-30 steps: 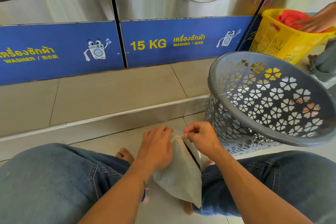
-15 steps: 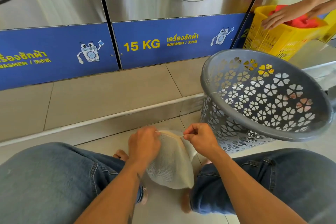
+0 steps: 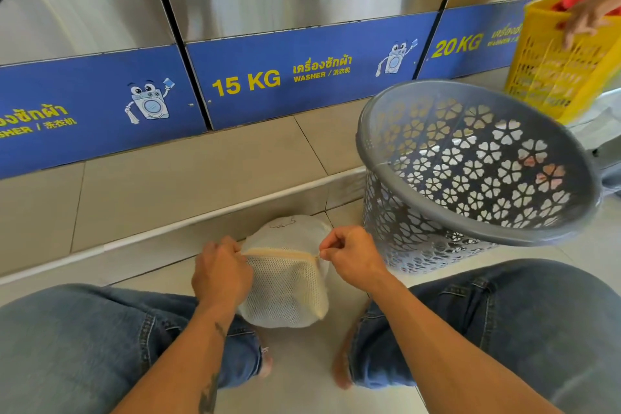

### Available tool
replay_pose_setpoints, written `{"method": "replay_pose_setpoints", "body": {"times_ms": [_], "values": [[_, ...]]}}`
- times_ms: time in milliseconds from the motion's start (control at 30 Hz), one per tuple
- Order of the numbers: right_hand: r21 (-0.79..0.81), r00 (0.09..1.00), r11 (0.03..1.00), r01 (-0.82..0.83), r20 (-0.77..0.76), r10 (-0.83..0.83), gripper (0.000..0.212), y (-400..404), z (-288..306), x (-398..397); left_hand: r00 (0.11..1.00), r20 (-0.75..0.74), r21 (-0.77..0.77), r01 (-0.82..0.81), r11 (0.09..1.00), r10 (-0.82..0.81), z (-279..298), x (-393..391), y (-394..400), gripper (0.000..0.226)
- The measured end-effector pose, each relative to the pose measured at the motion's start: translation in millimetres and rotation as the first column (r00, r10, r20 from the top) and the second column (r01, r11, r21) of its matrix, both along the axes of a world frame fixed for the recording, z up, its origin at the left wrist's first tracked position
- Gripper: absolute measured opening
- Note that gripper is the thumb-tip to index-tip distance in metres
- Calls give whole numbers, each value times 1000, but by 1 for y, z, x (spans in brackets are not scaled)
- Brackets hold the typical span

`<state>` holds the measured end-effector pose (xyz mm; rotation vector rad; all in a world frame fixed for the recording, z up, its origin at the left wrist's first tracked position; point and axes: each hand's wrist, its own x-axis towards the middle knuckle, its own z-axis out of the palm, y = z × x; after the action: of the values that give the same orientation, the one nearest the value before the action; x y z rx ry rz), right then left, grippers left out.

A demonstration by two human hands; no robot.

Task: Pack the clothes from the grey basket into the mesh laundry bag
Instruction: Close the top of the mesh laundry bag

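Head view: mesh laundry bag [image 3: 285, 289] upright, zipper edge crosswise, pinched between left hand [image 3: 220, 274] and right hand [image 3: 353, 257].

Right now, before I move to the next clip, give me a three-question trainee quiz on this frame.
1. True or false: the grey basket stands to the left of the mesh laundry bag.
2. Which hand pinches the zip's end nearest the basket? A) left hand B) right hand
3. Fill in: the washer panel behind the bag reads ___ KG.

Key: 1 false; 2 B; 3 15.
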<state>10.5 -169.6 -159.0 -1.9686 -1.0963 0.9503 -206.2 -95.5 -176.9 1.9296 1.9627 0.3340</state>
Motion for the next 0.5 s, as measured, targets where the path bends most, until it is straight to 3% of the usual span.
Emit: {"method": "replay_pose_setpoints", "body": {"times_ms": [100,167,233,300,367,433,500], "values": [[-4,1000,1000,25,-4,-25,23,2,2,-4,995,-7,-60,103,993,-104,12,17,-14,9],[6,1000,1000,26,-14,-26,24,6,5,-8,975,47,-237,223,945,-219,20,31,-22,22],[29,1000,1000,10,-21,-10,25,8,8,-15,935,267,-480,341,808,-236,28,40,-29,31],[58,1000,998,-9,-26,11,27,10,10,-20,884,399,-555,444,703,-243,28,46,-39,19],[86,999,996,-30,-18,31,28,9,12,-24,870,416,-492,459,740,-264,19,46,-47,20],[102,999,994,-41,-21,43,28,8,13,-24,902,360,-381,374,845,-238,15,45,-49,25],[112,999,993,-43,-24,46,28,6,16,-23,898,401,-334,326,884,-179,14,40,-44,24]]}}
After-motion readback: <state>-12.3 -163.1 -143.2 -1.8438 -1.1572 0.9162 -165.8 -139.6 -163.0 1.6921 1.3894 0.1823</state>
